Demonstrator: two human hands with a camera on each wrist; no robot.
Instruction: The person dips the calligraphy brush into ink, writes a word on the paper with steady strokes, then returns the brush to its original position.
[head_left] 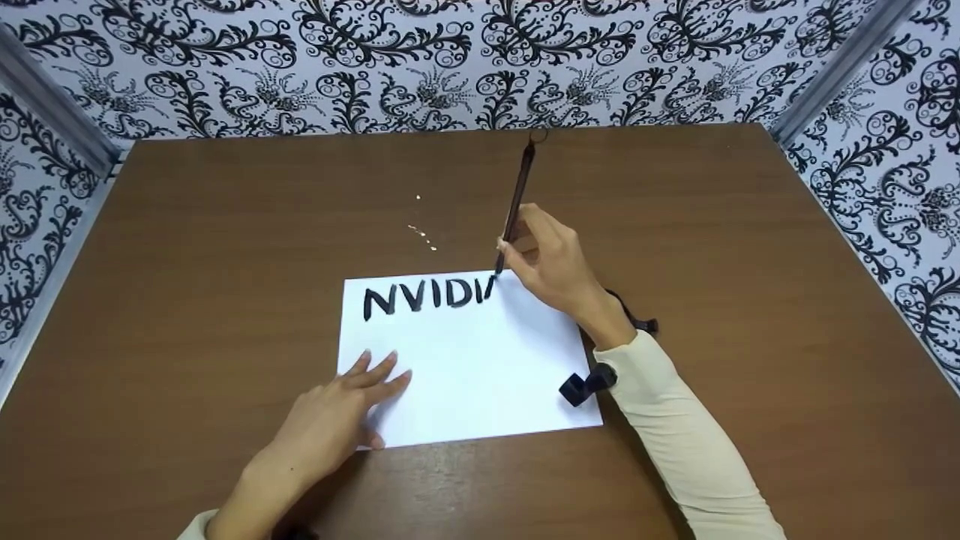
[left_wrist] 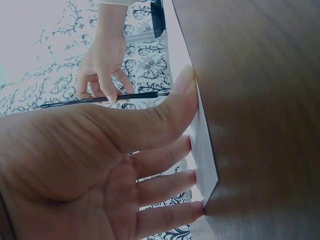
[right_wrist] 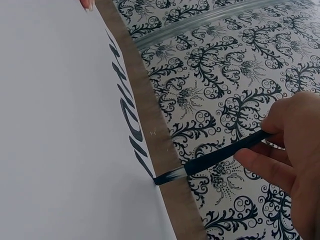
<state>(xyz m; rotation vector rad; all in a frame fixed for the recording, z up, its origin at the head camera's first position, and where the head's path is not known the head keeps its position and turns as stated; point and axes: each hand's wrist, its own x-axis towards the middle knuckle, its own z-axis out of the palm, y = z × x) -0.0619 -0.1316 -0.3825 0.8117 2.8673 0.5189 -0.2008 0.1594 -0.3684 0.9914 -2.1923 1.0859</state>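
A white sheet of paper [head_left: 472, 375] lies on the brown table, with black painted letters [head_left: 427, 294] reading "NVIDI" and a slanted stroke along its top edge. My right hand [head_left: 551, 259] pinches a dark-handled paintbrush [head_left: 517, 191] between thumb and fingers. In the right wrist view the black-wetted tip of the paintbrush [right_wrist: 167, 177] touches the paper near its edge, at the end of the last stroke. My left hand [head_left: 334, 416] rests on the paper's lower left corner, fingers spread; the left wrist view shows its thumb and straight fingertips [left_wrist: 192, 177] pressing at the edge.
Small pale flecks [head_left: 424, 236] dot the brown table [head_left: 225, 247] beyond the paper. White panels with black scrollwork [head_left: 390, 67] stand at the back and both sides, with grey metal strips [head_left: 840, 71] at the corners. A black strap piece [head_left: 589, 382] hangs by the right wrist, over the paper.
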